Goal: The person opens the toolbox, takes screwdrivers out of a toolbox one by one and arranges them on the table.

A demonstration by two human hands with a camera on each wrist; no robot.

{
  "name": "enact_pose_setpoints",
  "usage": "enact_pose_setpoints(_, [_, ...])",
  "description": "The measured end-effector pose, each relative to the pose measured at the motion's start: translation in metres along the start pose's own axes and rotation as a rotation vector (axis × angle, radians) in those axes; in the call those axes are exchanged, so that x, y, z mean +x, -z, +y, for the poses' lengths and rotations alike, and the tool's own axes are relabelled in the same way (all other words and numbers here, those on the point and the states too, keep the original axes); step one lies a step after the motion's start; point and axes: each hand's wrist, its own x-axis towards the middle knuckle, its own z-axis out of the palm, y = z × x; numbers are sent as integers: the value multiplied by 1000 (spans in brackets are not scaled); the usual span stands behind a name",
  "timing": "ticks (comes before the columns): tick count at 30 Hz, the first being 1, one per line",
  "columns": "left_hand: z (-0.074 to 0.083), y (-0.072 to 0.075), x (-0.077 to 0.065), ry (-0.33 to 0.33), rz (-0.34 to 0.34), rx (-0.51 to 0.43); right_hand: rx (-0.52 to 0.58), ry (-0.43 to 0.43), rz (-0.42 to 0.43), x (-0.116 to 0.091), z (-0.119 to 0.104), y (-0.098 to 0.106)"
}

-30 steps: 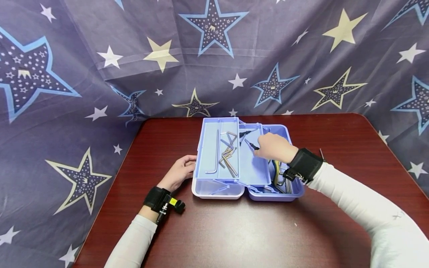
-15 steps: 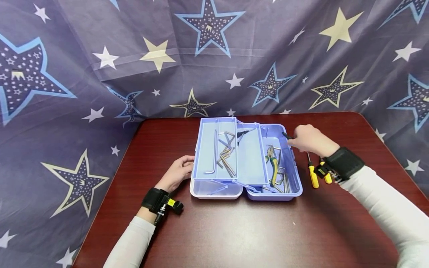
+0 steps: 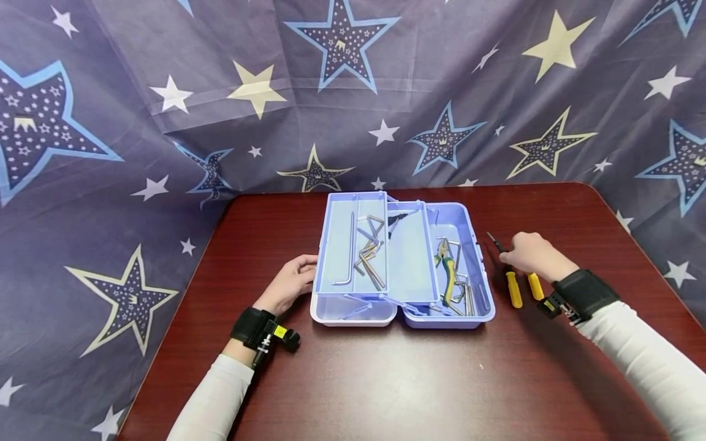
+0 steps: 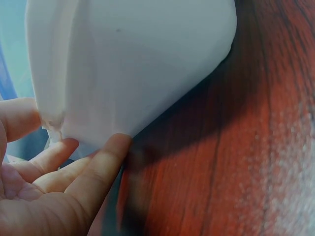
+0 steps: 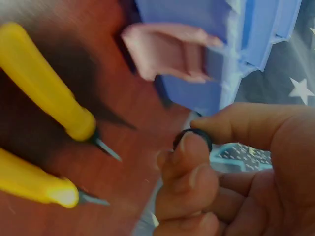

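Note:
My right hand [image 3: 532,254] pinches a small black-handled screwdriver [image 3: 495,242] over the table, right of the toolbox; its thin metal tip points away to the left. In the right wrist view the screwdriver's round black end [image 5: 194,138] shows between thumb and fingers. Two yellow-handled screwdrivers, one nearer the box [image 3: 514,289] and one farther right [image 3: 535,286], lie just below that hand. My left hand [image 3: 289,283] rests at the left side of the blue toolbox [image 3: 484,300]. Its fingertips [image 4: 118,141] touch the white lid wall [image 4: 147,59], fingers fairly straight.
The toolbox stands unfolded. Its upper tray [image 3: 337,257] holds several hex keys [image 3: 371,260]; the middle tray [image 3: 410,263] has black-handled tools [image 3: 396,218]. Green-and-yellow pliers [image 3: 449,278] and more hex keys lie in the base. A star-patterned cloth [image 3: 265,153] hangs behind the table.
My right hand has moved right from the middle tray, over the base, to the table beside the yellow-handled screwdrivers, carrying the black-handled screwdriver. The left hand stays at the box.

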Motion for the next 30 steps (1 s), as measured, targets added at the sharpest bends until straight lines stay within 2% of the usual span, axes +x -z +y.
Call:
enact_pose_setpoints(6, [-4,1,2,-8,-1,-1,-10,16,4,1,2,-28])
enact_pose_setpoints(12, [-3,1,2,-9,0,4,-13,26,13,0,6,-41])
enact_pose_setpoints(21, [-1,0,0,-6,14,2,-50,37,17,-2,11,-45])
enact_pose_setpoints(30, [-2,1,0,-4,19,-8,-48,24,-37,-3,10,-39])
